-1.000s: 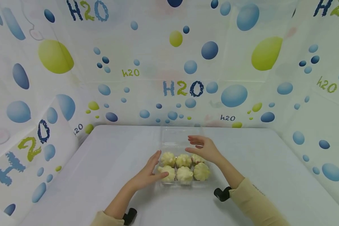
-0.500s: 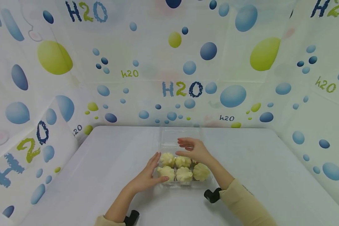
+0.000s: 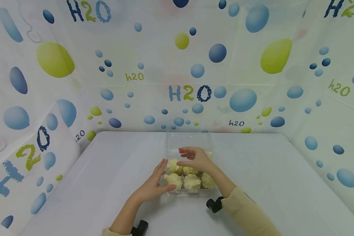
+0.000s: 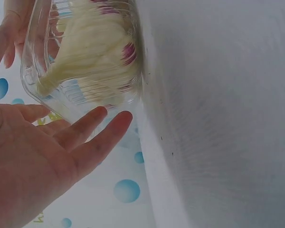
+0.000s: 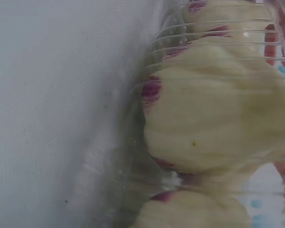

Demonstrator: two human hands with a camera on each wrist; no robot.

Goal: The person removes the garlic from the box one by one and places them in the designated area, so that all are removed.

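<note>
A clear plastic clamshell box (image 3: pixel 167 190) holds several cream-coloured garlic bulbs (image 3: pixel 191 182) in two rows. Purple streaks show on the garlic bulb (image 4: pixel 97 50) in the left wrist view and on the large garlic bulb (image 5: pixel 204 114) in the right wrist view. My left hand (image 3: pixel 149 187) is beside the box's left side, fingers spread, its thumb reaching toward the near left bulb; I cannot tell whether it touches. My right hand (image 3: pixel 199 160) is over the back row, fingers loosely bent with a gap to the thumb and nothing seen between them. It partly hides the bulbs behind.
The box's transparent lid (image 3: pixel 188 139) lies folded back toward the far edge of the white table (image 3: pixel 129 154). Behind and at both sides rises a white sheet (image 3: pixel 153 42) printed with blue and green drops. Black cameras (image 3: pixel 214 205) sit on the wrists.
My right hand has moved left and slightly nearer over the back row, covering more of the right-hand bulbs. My left hand has stayed almost still.
</note>
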